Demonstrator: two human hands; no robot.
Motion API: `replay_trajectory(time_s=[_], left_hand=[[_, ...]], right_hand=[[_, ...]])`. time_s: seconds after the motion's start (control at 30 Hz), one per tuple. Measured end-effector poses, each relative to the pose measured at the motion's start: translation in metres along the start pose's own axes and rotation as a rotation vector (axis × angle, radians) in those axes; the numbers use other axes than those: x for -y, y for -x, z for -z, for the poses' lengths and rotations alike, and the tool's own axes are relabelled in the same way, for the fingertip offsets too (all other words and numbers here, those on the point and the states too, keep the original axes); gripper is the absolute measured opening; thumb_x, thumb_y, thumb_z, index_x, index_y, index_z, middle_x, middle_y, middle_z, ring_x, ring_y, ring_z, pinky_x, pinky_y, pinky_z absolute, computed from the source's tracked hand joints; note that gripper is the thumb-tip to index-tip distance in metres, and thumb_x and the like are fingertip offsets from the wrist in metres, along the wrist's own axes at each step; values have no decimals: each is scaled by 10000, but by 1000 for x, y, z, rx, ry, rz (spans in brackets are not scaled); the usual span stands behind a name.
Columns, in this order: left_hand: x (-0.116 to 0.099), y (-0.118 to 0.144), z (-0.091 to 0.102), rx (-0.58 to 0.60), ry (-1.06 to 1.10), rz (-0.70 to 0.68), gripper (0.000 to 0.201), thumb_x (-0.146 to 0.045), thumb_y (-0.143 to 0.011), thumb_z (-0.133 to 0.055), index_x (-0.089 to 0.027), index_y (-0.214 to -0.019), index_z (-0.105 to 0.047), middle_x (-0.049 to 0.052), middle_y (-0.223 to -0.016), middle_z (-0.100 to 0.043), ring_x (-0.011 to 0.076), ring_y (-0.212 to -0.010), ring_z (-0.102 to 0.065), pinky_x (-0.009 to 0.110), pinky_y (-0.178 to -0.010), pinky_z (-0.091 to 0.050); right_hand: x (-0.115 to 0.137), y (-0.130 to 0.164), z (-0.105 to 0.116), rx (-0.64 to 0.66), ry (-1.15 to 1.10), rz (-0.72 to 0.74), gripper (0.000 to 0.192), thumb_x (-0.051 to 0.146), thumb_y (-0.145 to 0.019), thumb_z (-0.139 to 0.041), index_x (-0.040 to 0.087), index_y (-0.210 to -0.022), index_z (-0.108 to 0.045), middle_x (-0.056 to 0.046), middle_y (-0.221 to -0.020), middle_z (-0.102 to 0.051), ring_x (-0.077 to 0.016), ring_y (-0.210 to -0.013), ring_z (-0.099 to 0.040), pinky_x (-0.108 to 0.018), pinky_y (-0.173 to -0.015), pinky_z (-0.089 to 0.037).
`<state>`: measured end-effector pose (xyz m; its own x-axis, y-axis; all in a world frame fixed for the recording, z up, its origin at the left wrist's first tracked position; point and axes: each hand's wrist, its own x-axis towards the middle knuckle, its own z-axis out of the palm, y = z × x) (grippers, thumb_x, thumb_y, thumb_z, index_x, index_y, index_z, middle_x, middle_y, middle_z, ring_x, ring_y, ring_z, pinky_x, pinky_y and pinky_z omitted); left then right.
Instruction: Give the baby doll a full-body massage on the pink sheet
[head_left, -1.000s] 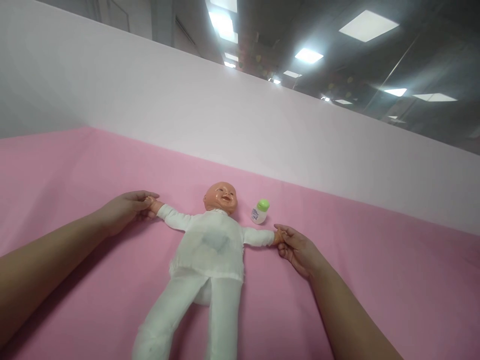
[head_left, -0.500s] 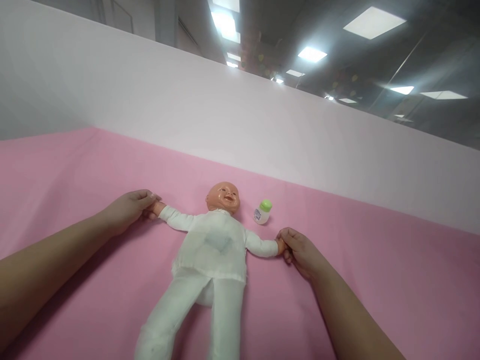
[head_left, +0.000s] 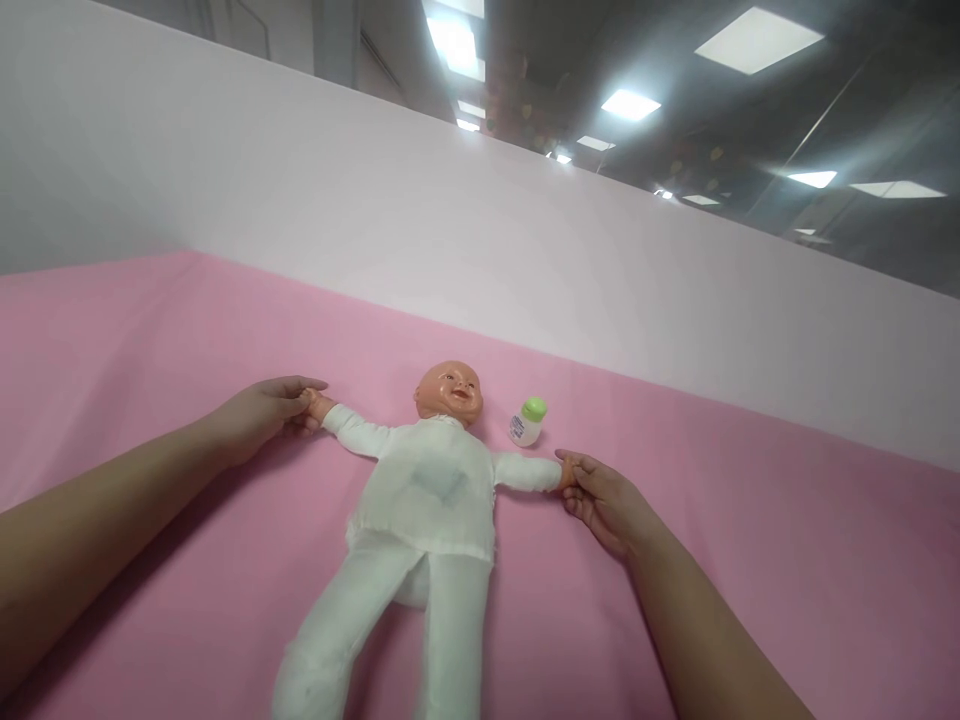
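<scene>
A baby doll [head_left: 424, 500] in white clothes lies on its back on the pink cloth [head_left: 150, 330], head away from me, arms spread wide. My left hand [head_left: 259, 415] grips the doll's small hand at the left. My right hand [head_left: 604, 495] pinches the doll's other hand at the right. A small white bottle with a green cap [head_left: 527, 421] stands just right of the doll's head, a short way beyond my right hand.
A pale backdrop wall [head_left: 450, 230] rises behind the pink cloth. Above it are a dark ceiling and bright light panels [head_left: 757, 40]. The pink surface stretches wide on both sides of the doll.
The doll's right-side arm dipped lower half a second ago and is now raised back to level with my right hand. My left hand has barely shifted.
</scene>
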<state>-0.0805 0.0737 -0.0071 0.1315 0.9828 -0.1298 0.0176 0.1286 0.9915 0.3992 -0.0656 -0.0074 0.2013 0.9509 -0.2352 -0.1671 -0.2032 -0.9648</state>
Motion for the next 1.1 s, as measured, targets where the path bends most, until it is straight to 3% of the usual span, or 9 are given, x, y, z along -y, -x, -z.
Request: replay_trajectory(time_s=[0.1,0.23,0.37,0.53,0.73,0.83,0.93,1.1], left_hand=[[1,-1,1,21,-19,-17,630,-404,-604,-864,-182,-1166,-683,62,-860,-727,204,-682,-674,320,-638,-554],[3,-2,3,32,-77,-34,619,-432,-624,-867,-172,-1149,-668,53,-789,-717,191,-671,-653,287,-604,-523],[1,1,-2,3,-97,-55,473,-435,-654,-840,-173,-1014,-678,29,-689,-689,168,-603,-618,255,-537,-476],[-5,5,-10,-69,-123,-54,319,-458,-712,-784,-182,-828,-676,18,-626,-666,147,-542,-586,240,-498,-450],[-1,2,-9,-102,-112,-15,405,-432,-754,-711,-155,-1049,-705,33,-631,-678,175,-551,-620,258,-496,-458],[3,-3,-5,-98,-72,-2,513,-379,-713,-738,-139,-1161,-672,42,-683,-692,178,-589,-630,282,-550,-491],[6,-6,-2,-77,-35,-5,616,-358,-655,-789,-139,-1213,-647,49,-748,-703,178,-620,-636,303,-597,-507],[7,-5,1,-41,1,-28,663,-354,-598,-847,-147,-1195,-646,55,-818,-712,174,-642,-643,306,-612,-506]], right_hand=[[2,2,4,56,-42,-24,324,281,-803,-810,211,-1110,-731,-54,-882,-662,-139,-697,-575,-254,-653,-550],[3,2,6,120,-22,-10,365,327,-766,-870,207,-1079,-728,-38,-905,-654,-116,-686,-555,-236,-635,-526],[1,1,4,154,68,26,314,380,-747,-879,193,-910,-686,6,-732,-593,-102,-580,-487,-219,-512,-417],[-3,-1,-3,69,192,73,395,529,-814,-782,203,-746,-570,44,-581,-484,-92,-491,-379,-218,-454,-290],[-6,-5,-6,27,199,85,432,591,-888,-657,195,-734,-581,33,-555,-475,-82,-464,-317,-217,-434,-239],[-5,-6,-3,1,184,71,362,527,-858,-713,182,-783,-636,26,-594,-497,-77,-481,-352,-207,-435,-270],[-2,-4,2,72,127,13,279,410,-803,-805,177,-923,-710,-5,-711,-569,-89,-556,-439,-210,-486,-381],[2,-1,10,179,9,-36,409,350,-779,-866,211,-1132,-714,-44,-902,-640,-121,-718,-551,-241,-676,-520]])
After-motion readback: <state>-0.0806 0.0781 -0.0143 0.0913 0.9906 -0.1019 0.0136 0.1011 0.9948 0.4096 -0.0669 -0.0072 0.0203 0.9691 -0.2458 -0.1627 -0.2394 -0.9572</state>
